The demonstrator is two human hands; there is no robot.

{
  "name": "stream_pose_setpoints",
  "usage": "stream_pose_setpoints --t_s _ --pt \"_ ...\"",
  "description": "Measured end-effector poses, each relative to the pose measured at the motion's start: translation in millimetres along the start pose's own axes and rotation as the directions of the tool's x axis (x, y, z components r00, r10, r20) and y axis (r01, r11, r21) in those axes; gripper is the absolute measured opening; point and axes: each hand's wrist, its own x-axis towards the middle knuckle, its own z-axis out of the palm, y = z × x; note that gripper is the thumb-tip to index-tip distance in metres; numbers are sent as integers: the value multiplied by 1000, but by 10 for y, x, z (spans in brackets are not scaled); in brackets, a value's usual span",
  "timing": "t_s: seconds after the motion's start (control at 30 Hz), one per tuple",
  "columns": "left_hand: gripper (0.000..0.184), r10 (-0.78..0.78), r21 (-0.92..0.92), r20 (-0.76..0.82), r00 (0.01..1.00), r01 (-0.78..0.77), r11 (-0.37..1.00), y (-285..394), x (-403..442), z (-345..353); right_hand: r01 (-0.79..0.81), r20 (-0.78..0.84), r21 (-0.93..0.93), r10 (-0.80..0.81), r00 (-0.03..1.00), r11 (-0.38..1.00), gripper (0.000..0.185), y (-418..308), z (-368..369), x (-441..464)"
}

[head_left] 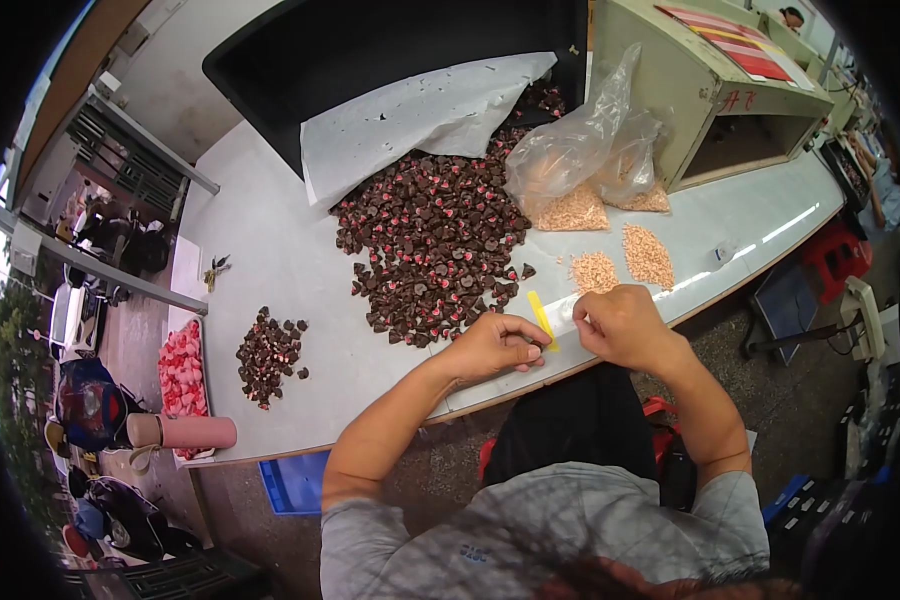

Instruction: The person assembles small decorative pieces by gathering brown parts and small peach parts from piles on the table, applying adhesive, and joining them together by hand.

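Note:
My left hand (492,347) is at the table's front edge, thumb and fingers curled together. Right beside its fingertips lies a yellow strip (539,315), flat on the table. My right hand (620,325) is closed in a pinch just to the right of it; whatever either hand holds is too small or hidden. Beyond the right hand are two small heaps of beige pieces, one nearer (594,271) and one farther right (647,256). A large pile of dark brown cone-shaped pieces (435,240), some with pink parts, spreads out ahead of my left hand.
A tipped black bin (260,75) with a white sheet (420,105) stands behind the pile. Clear bags of beige pieces (570,210) sit by a greenish metal box (670,90). Leftward are a smaller brown heap (270,355), a tray of pink pieces (182,365) and a pink bottle (195,432).

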Motion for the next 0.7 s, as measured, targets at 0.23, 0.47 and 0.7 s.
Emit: stream_pose_setpoints --t_s 0.23,0.47,0.7 --pt "24 -13 -86 -59 998 8 996 7 21 -5 89 151 -245 -53 987 965 10 144 -44 122" --pt "23 1 -117 -28 1000 -5 993 -19 32 -17 157 223 -303 -90 971 940 11 158 -14 149" --pt "21 3 -127 -18 1000 -6 992 -10 34 -30 157 222 -296 -92 971 942 11 146 -28 155"
